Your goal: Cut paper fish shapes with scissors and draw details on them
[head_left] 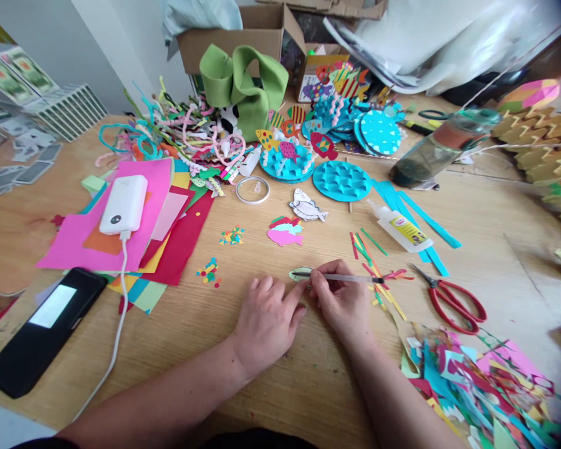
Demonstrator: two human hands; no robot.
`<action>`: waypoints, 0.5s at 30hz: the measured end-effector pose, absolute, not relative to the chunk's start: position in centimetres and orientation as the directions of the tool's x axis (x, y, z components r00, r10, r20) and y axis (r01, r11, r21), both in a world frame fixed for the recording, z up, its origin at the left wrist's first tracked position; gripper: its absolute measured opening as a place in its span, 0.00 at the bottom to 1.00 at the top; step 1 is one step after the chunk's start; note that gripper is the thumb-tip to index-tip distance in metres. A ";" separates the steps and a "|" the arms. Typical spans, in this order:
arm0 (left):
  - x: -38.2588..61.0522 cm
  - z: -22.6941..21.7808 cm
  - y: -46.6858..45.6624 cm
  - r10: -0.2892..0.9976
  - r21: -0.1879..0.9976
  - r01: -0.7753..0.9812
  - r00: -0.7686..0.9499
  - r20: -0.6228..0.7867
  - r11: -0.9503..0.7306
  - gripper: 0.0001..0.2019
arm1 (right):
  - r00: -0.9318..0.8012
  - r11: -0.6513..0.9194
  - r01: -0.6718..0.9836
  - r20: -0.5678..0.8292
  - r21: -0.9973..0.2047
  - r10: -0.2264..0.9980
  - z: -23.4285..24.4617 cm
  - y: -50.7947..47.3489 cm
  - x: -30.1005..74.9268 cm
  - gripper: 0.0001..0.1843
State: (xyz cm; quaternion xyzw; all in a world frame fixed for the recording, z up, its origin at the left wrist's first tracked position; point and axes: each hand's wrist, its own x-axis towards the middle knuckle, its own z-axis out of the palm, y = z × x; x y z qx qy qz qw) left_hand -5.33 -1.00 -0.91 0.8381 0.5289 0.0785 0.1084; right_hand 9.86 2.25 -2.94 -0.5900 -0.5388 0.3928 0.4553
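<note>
A pen (346, 277) is gripped in my right hand (340, 300), its tip on a small pale green paper fish (297, 272) with a dark outline. My left hand (267, 319) is partly curled, its index finger holding the fish's near edge down on the table; part of the fish is hidden under my fingers. Above it lie a stack of coloured paper fish (285, 235) and white fish cutouts (307, 207). Thin coloured paper strips (367, 249) lie beside my right hand. Small paper dots (209, 272) and paper bits (232, 235) are to the left.
Red-handled scissors (458, 305) and paper scraps (490, 386) lie at right, near a glue bottle (404, 231). Behind are blue scalloped discs (341, 181) and a tilted bottle (442, 149). At left are coloured sheets (182, 249), a cabled power bank (124, 202) and a phone (42, 330).
</note>
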 end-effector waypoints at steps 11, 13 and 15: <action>-5.3 -0.7 -0.9 0.901 0.269 0.868 0.434 0.001 -0.418 0.21 | 0.116 0.000 0.310 0.038 -0.951 0.992 -2.5 2.3 9.8 0.09; -5.3 -0.7 -0.9 0.901 0.271 0.867 0.434 -0.001 -0.418 0.21 | 0.117 0.001 0.321 0.041 -0.947 0.992 -2.4 2.3 9.8 0.09; -5.3 -0.7 -0.9 0.901 0.274 0.867 0.434 -0.002 -0.417 0.21 | 0.122 0.002 0.328 0.045 -0.945 0.992 -2.4 2.3 9.8 0.10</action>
